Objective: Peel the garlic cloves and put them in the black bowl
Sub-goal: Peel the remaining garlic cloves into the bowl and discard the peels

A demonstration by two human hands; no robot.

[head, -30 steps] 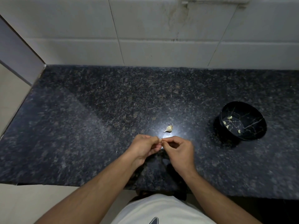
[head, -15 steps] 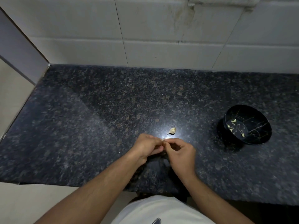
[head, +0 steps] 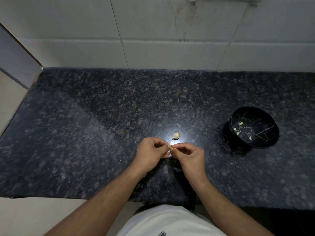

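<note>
Both hands, left hand (head: pixel 151 150) and right hand (head: pixel 190 155), are pinched together on a barely visible garlic clove (head: pixel 169 151) at lower centre, while the black bowl (head: pixel 254 127) is seen to the right, nearer the right hand.

The dark speckled granite counter (head: pixel 85 133) lies open across its whole left half and along the back up to the white tiled wall (head: pixel 153 48), which closes off any reach beyond. Near the front middle, the left hand (head: pixel 150 153) and right hand (head: pixel 190 155) meet fingertip to fingertip, blocking that spot. Just behind them lies a small unpeeled garlic clove (head: pixel 175 136). Well to the right stands the round black bowl (head: pixel 265 142), with bare counter between it and the hands.
</note>
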